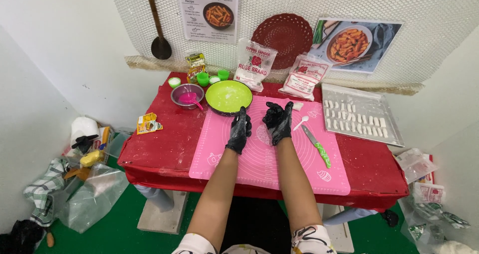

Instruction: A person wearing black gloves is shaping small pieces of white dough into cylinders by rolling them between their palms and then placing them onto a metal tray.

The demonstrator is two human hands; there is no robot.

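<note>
Steel bowl with pink scoop (pixel 187 96) at far left of red counter (pixel 164 144), lime-green bowl (pixel 228 97) beside it, floured inside. Left hand (pixel 239 131), black-gloved, flat on pink silicone mat (pixel 259 159), fingers extended, grip empty. Right hand (pixel 279 121), gloved, fingers curled; cannot tell whether grip encloses dough. Small white dough lump (pixel 298 106) just beyond right hand: likely soft, light, sticky; pinch gently from sides. White spoon (pixel 301 122), green-handled knife (pixel 316 145) next. Tray of cut white pieces (pixel 360 115) far right.
</note>
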